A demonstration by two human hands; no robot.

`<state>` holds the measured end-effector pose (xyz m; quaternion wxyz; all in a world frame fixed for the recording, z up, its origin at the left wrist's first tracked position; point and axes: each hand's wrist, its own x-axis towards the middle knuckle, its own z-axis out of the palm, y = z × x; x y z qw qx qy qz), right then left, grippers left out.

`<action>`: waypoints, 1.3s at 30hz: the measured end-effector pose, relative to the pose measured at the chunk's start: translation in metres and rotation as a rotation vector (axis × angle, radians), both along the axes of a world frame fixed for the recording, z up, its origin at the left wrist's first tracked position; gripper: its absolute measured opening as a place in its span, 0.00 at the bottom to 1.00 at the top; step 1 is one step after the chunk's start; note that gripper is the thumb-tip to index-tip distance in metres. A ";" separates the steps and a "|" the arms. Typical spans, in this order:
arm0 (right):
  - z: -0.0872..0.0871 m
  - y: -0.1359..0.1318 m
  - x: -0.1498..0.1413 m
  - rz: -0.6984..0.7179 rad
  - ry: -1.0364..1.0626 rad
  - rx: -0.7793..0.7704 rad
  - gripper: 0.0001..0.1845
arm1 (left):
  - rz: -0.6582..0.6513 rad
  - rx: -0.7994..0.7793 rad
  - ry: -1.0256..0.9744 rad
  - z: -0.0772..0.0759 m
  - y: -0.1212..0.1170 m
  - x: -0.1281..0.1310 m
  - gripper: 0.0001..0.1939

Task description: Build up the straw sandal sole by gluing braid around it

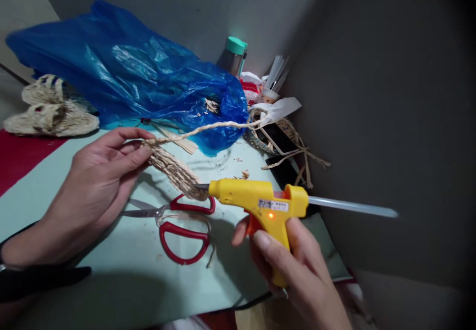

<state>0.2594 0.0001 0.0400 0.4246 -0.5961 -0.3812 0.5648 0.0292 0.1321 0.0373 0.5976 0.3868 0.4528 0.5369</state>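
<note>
My left hand [100, 181] pinches a small woven straw piece [174, 170] between thumb and fingers, held above the pale green table [111, 280]. A braided straw cord [215, 127] runs from the piece toward the back right. My right hand [293, 265] grips the handle of a yellow glue gun [260, 202], its small light glowing orange. The gun's metal nozzle touches the lower end of the woven piece. A clear glue stick [353, 207] juts out of the gun's back.
Red-handled scissors [178, 226] lie on the table below the woven piece. A crumpled blue plastic bag [126, 72] fills the back. Woven straw items [48, 109] sit at far left. A teal-capped bottle [234, 54], straw scraps [293, 151] and clutter crowd the corner beside a grey wall.
</note>
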 end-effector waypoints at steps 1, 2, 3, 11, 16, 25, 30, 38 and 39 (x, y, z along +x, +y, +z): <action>-0.004 0.006 0.000 0.012 0.041 0.003 0.19 | 0.012 -0.006 0.000 0.002 0.000 -0.001 0.05; -0.008 0.012 0.002 0.028 0.092 0.008 0.20 | 0.028 -0.006 0.003 0.003 0.001 -0.001 0.06; -0.013 0.017 0.005 0.045 0.145 0.020 0.21 | 0.038 0.000 0.007 0.004 0.001 -0.002 0.07; -0.045 0.039 0.028 0.002 0.204 -0.023 0.25 | 0.047 0.055 -0.060 0.000 0.005 -0.006 0.09; -0.048 0.044 0.035 0.076 -0.279 -0.049 0.29 | 0.030 0.084 -0.037 -0.003 0.000 -0.002 0.10; -0.017 0.038 0.040 0.282 -1.399 0.713 0.13 | -0.115 0.089 0.055 -0.008 -0.014 0.003 0.06; 0.017 0.068 -0.003 0.228 -1.300 1.132 0.21 | -0.189 0.030 0.125 -0.013 -0.017 0.003 0.05; -0.004 0.086 -0.020 0.397 -1.070 1.167 0.15 | -0.212 -0.014 0.092 -0.015 -0.014 0.002 0.05; -0.005 0.084 -0.020 0.403 -1.078 1.177 0.15 | -0.206 -0.025 0.096 -0.016 -0.014 0.002 0.05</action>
